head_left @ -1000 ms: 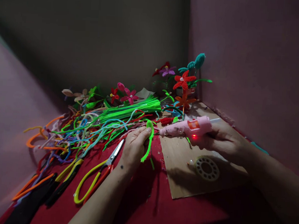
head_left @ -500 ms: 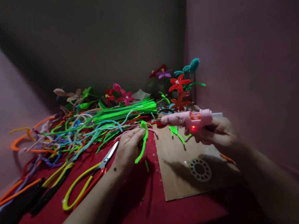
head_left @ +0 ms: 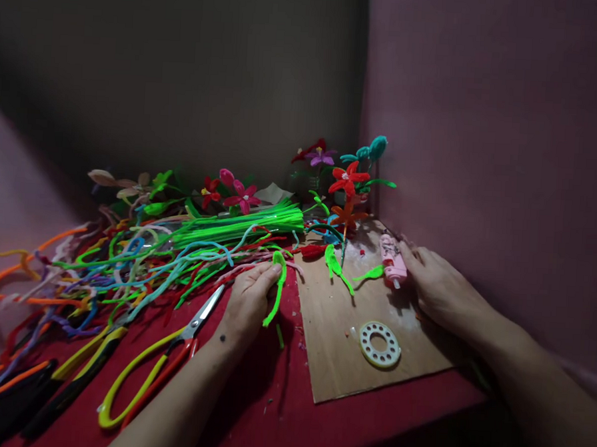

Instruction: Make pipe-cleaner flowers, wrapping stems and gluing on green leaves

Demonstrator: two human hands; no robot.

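Note:
My left hand [head_left: 252,291] pinches a bright green pipe cleaner [head_left: 278,286], bent over at the top with its tail hanging down. At the right of the wooden board [head_left: 337,345], my right hand [head_left: 440,284] is closed at the side of a pink hot glue gun [head_left: 391,252]. The gun lies low over the board, its nozzle pointing away from me; its handle is hidden by my fingers. Beside the gun are a green pipe-cleaner leaf [head_left: 370,272] and another folded green piece [head_left: 337,265].
A white tape spool [head_left: 379,344] lies on the board. Scissors [head_left: 193,328] and yellow-black pliers [head_left: 80,379] rest on the red cloth, left. Tangled pipe cleaners and a green bundle [head_left: 248,222] spread behind them. Pipe-cleaner flowers [head_left: 348,179] stand at the back, near the wall.
My right hand has lowered the glue gun from mid-air to the board and turned it nozzle-away. My left hand still holds the green pipe cleaner; the view has shifted slightly.

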